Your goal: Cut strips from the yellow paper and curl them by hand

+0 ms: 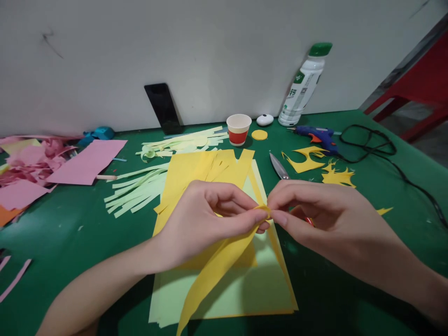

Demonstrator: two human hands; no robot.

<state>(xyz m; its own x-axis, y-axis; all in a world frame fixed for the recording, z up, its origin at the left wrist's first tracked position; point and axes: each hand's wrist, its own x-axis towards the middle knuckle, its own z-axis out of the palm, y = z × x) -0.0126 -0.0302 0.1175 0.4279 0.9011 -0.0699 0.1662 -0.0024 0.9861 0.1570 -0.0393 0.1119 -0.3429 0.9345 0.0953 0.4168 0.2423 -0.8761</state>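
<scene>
A long yellow paper strip (213, 270) is pinched at its upper end between both hands. My left hand (217, 214) grips it with thumb and fingers, and the strip's tail hangs down toward the near edge. The fingertips of my right hand (311, 210) meet the left ones at the curled tip of the strip. Below the hands lie a stack of pale green paper sheets (224, 294) and a cut yellow sheet (189, 172). Scissors (279, 165) lie partly hidden behind my right hand.
Fringed green strips (143, 189), a paper cup (239, 129), a yellow disc (259, 135) and a glue gun (317, 135) with black cord stand beyond. A phone (163, 108) and a bottle (304, 86) lean on the wall. Pink paper (87, 161) lies left, yellow scraps (304, 159) right.
</scene>
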